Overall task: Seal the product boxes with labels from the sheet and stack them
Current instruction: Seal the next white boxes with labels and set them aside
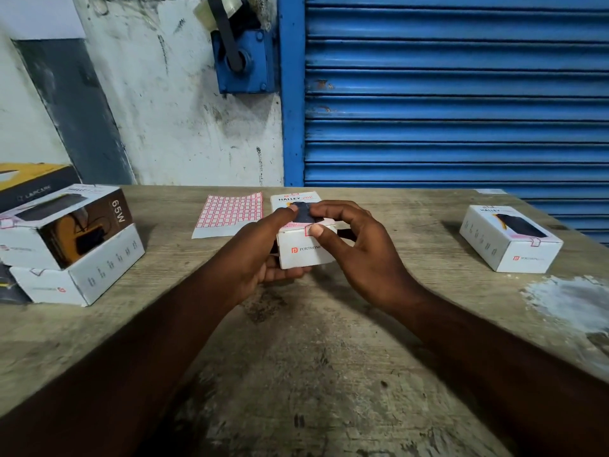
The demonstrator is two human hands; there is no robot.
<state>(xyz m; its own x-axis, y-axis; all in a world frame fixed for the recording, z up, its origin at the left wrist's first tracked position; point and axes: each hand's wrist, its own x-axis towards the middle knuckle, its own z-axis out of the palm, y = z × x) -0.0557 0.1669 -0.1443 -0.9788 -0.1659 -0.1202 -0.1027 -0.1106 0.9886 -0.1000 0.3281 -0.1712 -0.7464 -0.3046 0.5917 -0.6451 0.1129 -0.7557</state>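
Observation:
A white product box (304, 252) is held just above the middle of the wooden table. My left hand (263, 252) cradles it from below and the left side. My right hand (349, 245) grips its right side, with the thumb pressed on a red-edged label (309, 229) at the top front edge. A sheet of red-bordered labels (230, 214) lies flat behind and to the left of the box. A stack of two boxes (72, 245) sits at the left. One more white box (509, 239), with a label on its front edge, lies at the right.
A dark and yellow carton (29, 183) stands behind the left stack. The bare wooden table (313, 357) stretches toward me, with a pale patch at the right. Behind it are a white wall, a blue metal bracket (244, 61) and a blue roller shutter (454, 94).

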